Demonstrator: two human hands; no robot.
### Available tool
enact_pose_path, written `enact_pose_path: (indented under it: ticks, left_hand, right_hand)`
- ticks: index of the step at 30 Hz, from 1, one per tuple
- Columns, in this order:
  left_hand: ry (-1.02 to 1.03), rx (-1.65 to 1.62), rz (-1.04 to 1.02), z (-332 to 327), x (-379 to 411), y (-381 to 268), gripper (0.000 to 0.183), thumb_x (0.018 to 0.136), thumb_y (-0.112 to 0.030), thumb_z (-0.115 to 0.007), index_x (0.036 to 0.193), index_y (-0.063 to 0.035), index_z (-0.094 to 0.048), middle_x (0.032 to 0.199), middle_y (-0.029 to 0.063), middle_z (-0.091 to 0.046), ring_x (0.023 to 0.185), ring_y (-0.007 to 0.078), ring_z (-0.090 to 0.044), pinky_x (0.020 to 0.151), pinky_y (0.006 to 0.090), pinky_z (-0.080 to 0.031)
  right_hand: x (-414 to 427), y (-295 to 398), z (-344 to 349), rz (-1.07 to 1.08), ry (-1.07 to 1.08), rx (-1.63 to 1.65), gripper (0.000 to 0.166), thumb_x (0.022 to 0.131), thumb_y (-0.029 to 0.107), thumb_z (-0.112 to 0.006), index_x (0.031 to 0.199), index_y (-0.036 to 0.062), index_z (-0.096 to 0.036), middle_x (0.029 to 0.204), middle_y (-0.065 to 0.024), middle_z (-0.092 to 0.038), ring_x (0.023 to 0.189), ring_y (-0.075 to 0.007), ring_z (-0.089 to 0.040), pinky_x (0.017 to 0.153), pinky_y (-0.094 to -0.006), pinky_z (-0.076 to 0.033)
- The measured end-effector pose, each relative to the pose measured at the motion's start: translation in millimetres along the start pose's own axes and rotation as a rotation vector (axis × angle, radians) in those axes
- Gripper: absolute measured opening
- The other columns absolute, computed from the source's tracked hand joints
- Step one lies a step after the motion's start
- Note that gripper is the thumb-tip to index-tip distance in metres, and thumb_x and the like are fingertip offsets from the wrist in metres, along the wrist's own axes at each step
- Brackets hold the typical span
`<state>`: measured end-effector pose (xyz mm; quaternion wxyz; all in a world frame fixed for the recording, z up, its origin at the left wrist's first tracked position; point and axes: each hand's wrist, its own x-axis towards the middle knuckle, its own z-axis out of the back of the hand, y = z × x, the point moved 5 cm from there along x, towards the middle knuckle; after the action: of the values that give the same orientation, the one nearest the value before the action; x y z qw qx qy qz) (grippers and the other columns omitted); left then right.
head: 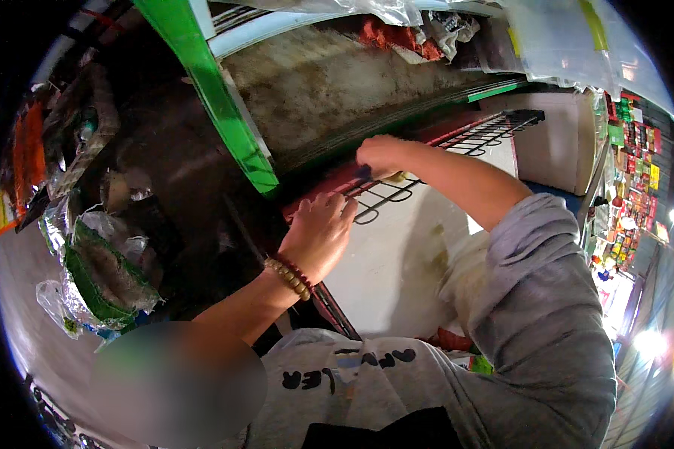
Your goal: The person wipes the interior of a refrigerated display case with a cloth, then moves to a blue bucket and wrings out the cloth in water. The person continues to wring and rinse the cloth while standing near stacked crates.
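Observation:
A black wire rack with looped hooks (474, 140) runs along the edge of a white panel (379, 264). My left hand (320, 230), with beaded bracelets at the wrist, rests by the rack's near end on a dark red edge. Its fingers are bent, and whether they grip the rack cannot be told. Farther along the same edge is my right hand (382, 157), its fingers curled over something small and dark that is mostly hidden. A bit of yellowish material (399, 177) shows just beneath the right hand.
A green metal post (230, 112) slants down towards the left hand. Beyond the rack lies a stained grey surface (314, 84) with red netting (396, 39). Plastic bags and a green sack (98, 280) lie at left. A pale box (550, 134) stands at right, near shelves of colourful packets (632, 185).

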<state>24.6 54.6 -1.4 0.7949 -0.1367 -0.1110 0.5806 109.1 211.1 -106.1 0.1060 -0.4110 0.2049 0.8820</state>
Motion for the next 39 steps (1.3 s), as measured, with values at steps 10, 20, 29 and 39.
enact_pose_path:
  ticks: [10,20,29,39]
  left_hand:
    - [0.006,-0.078,0.006,-2,-4,2,0.018,0.079,-0.014,-0.057,0.094,-0.0044,-0.054,0.082,0.0087,-0.059,0.079,0.0223,-0.061,0.059,0.0328,-0.053]
    - [-0.055,-0.296,-0.094,-17,4,-4,0.021,0.08,-0.013,-0.055,0.098,-0.0029,-0.054,0.086,0.0148,-0.065,0.075,0.0284,-0.066,0.064,0.039,-0.054]
    - [0.212,-0.186,-0.085,-1,1,-6,0.05,0.084,-0.028,-0.049,0.13,-0.0156,-0.033,0.095,0.0184,-0.063,0.081,0.0371,-0.063,0.067,0.0499,-0.05]
    - [-0.282,0.107,-0.472,-4,-7,-15,0.049,0.087,-0.031,-0.053,0.13,-0.0103,-0.042,0.118,0.0186,-0.055,0.11,0.0368,-0.051,0.092,0.0468,-0.042]
  right_hand:
    - [-10,25,49,-0.122,-0.313,0.479,0.047,0.066,0.022,-0.076,0.108,0.0068,-0.063,0.096,-0.0184,-0.065,0.091,-0.0341,-0.062,0.079,-0.0401,-0.048]
    - [-204,102,45,-0.3,-0.912,1.486,0.038,0.081,0.016,-0.069,0.114,0.0007,-0.059,0.103,-0.0063,-0.065,0.087,-0.013,-0.061,0.081,-0.0282,-0.05]
    - [-287,305,-99,-0.495,-1.514,2.233,0.035,0.089,0.032,-0.06,0.106,0.001,-0.059,0.093,-0.0064,-0.065,0.079,-0.0144,-0.064,0.069,-0.0304,-0.054]
    - [-335,629,-359,-1.016,-2.067,2.532,0.043,0.092,0.043,-0.053,0.109,0.004,-0.059,0.095,-0.0032,-0.065,0.085,-0.014,-0.064,0.065,-0.0282,-0.052]
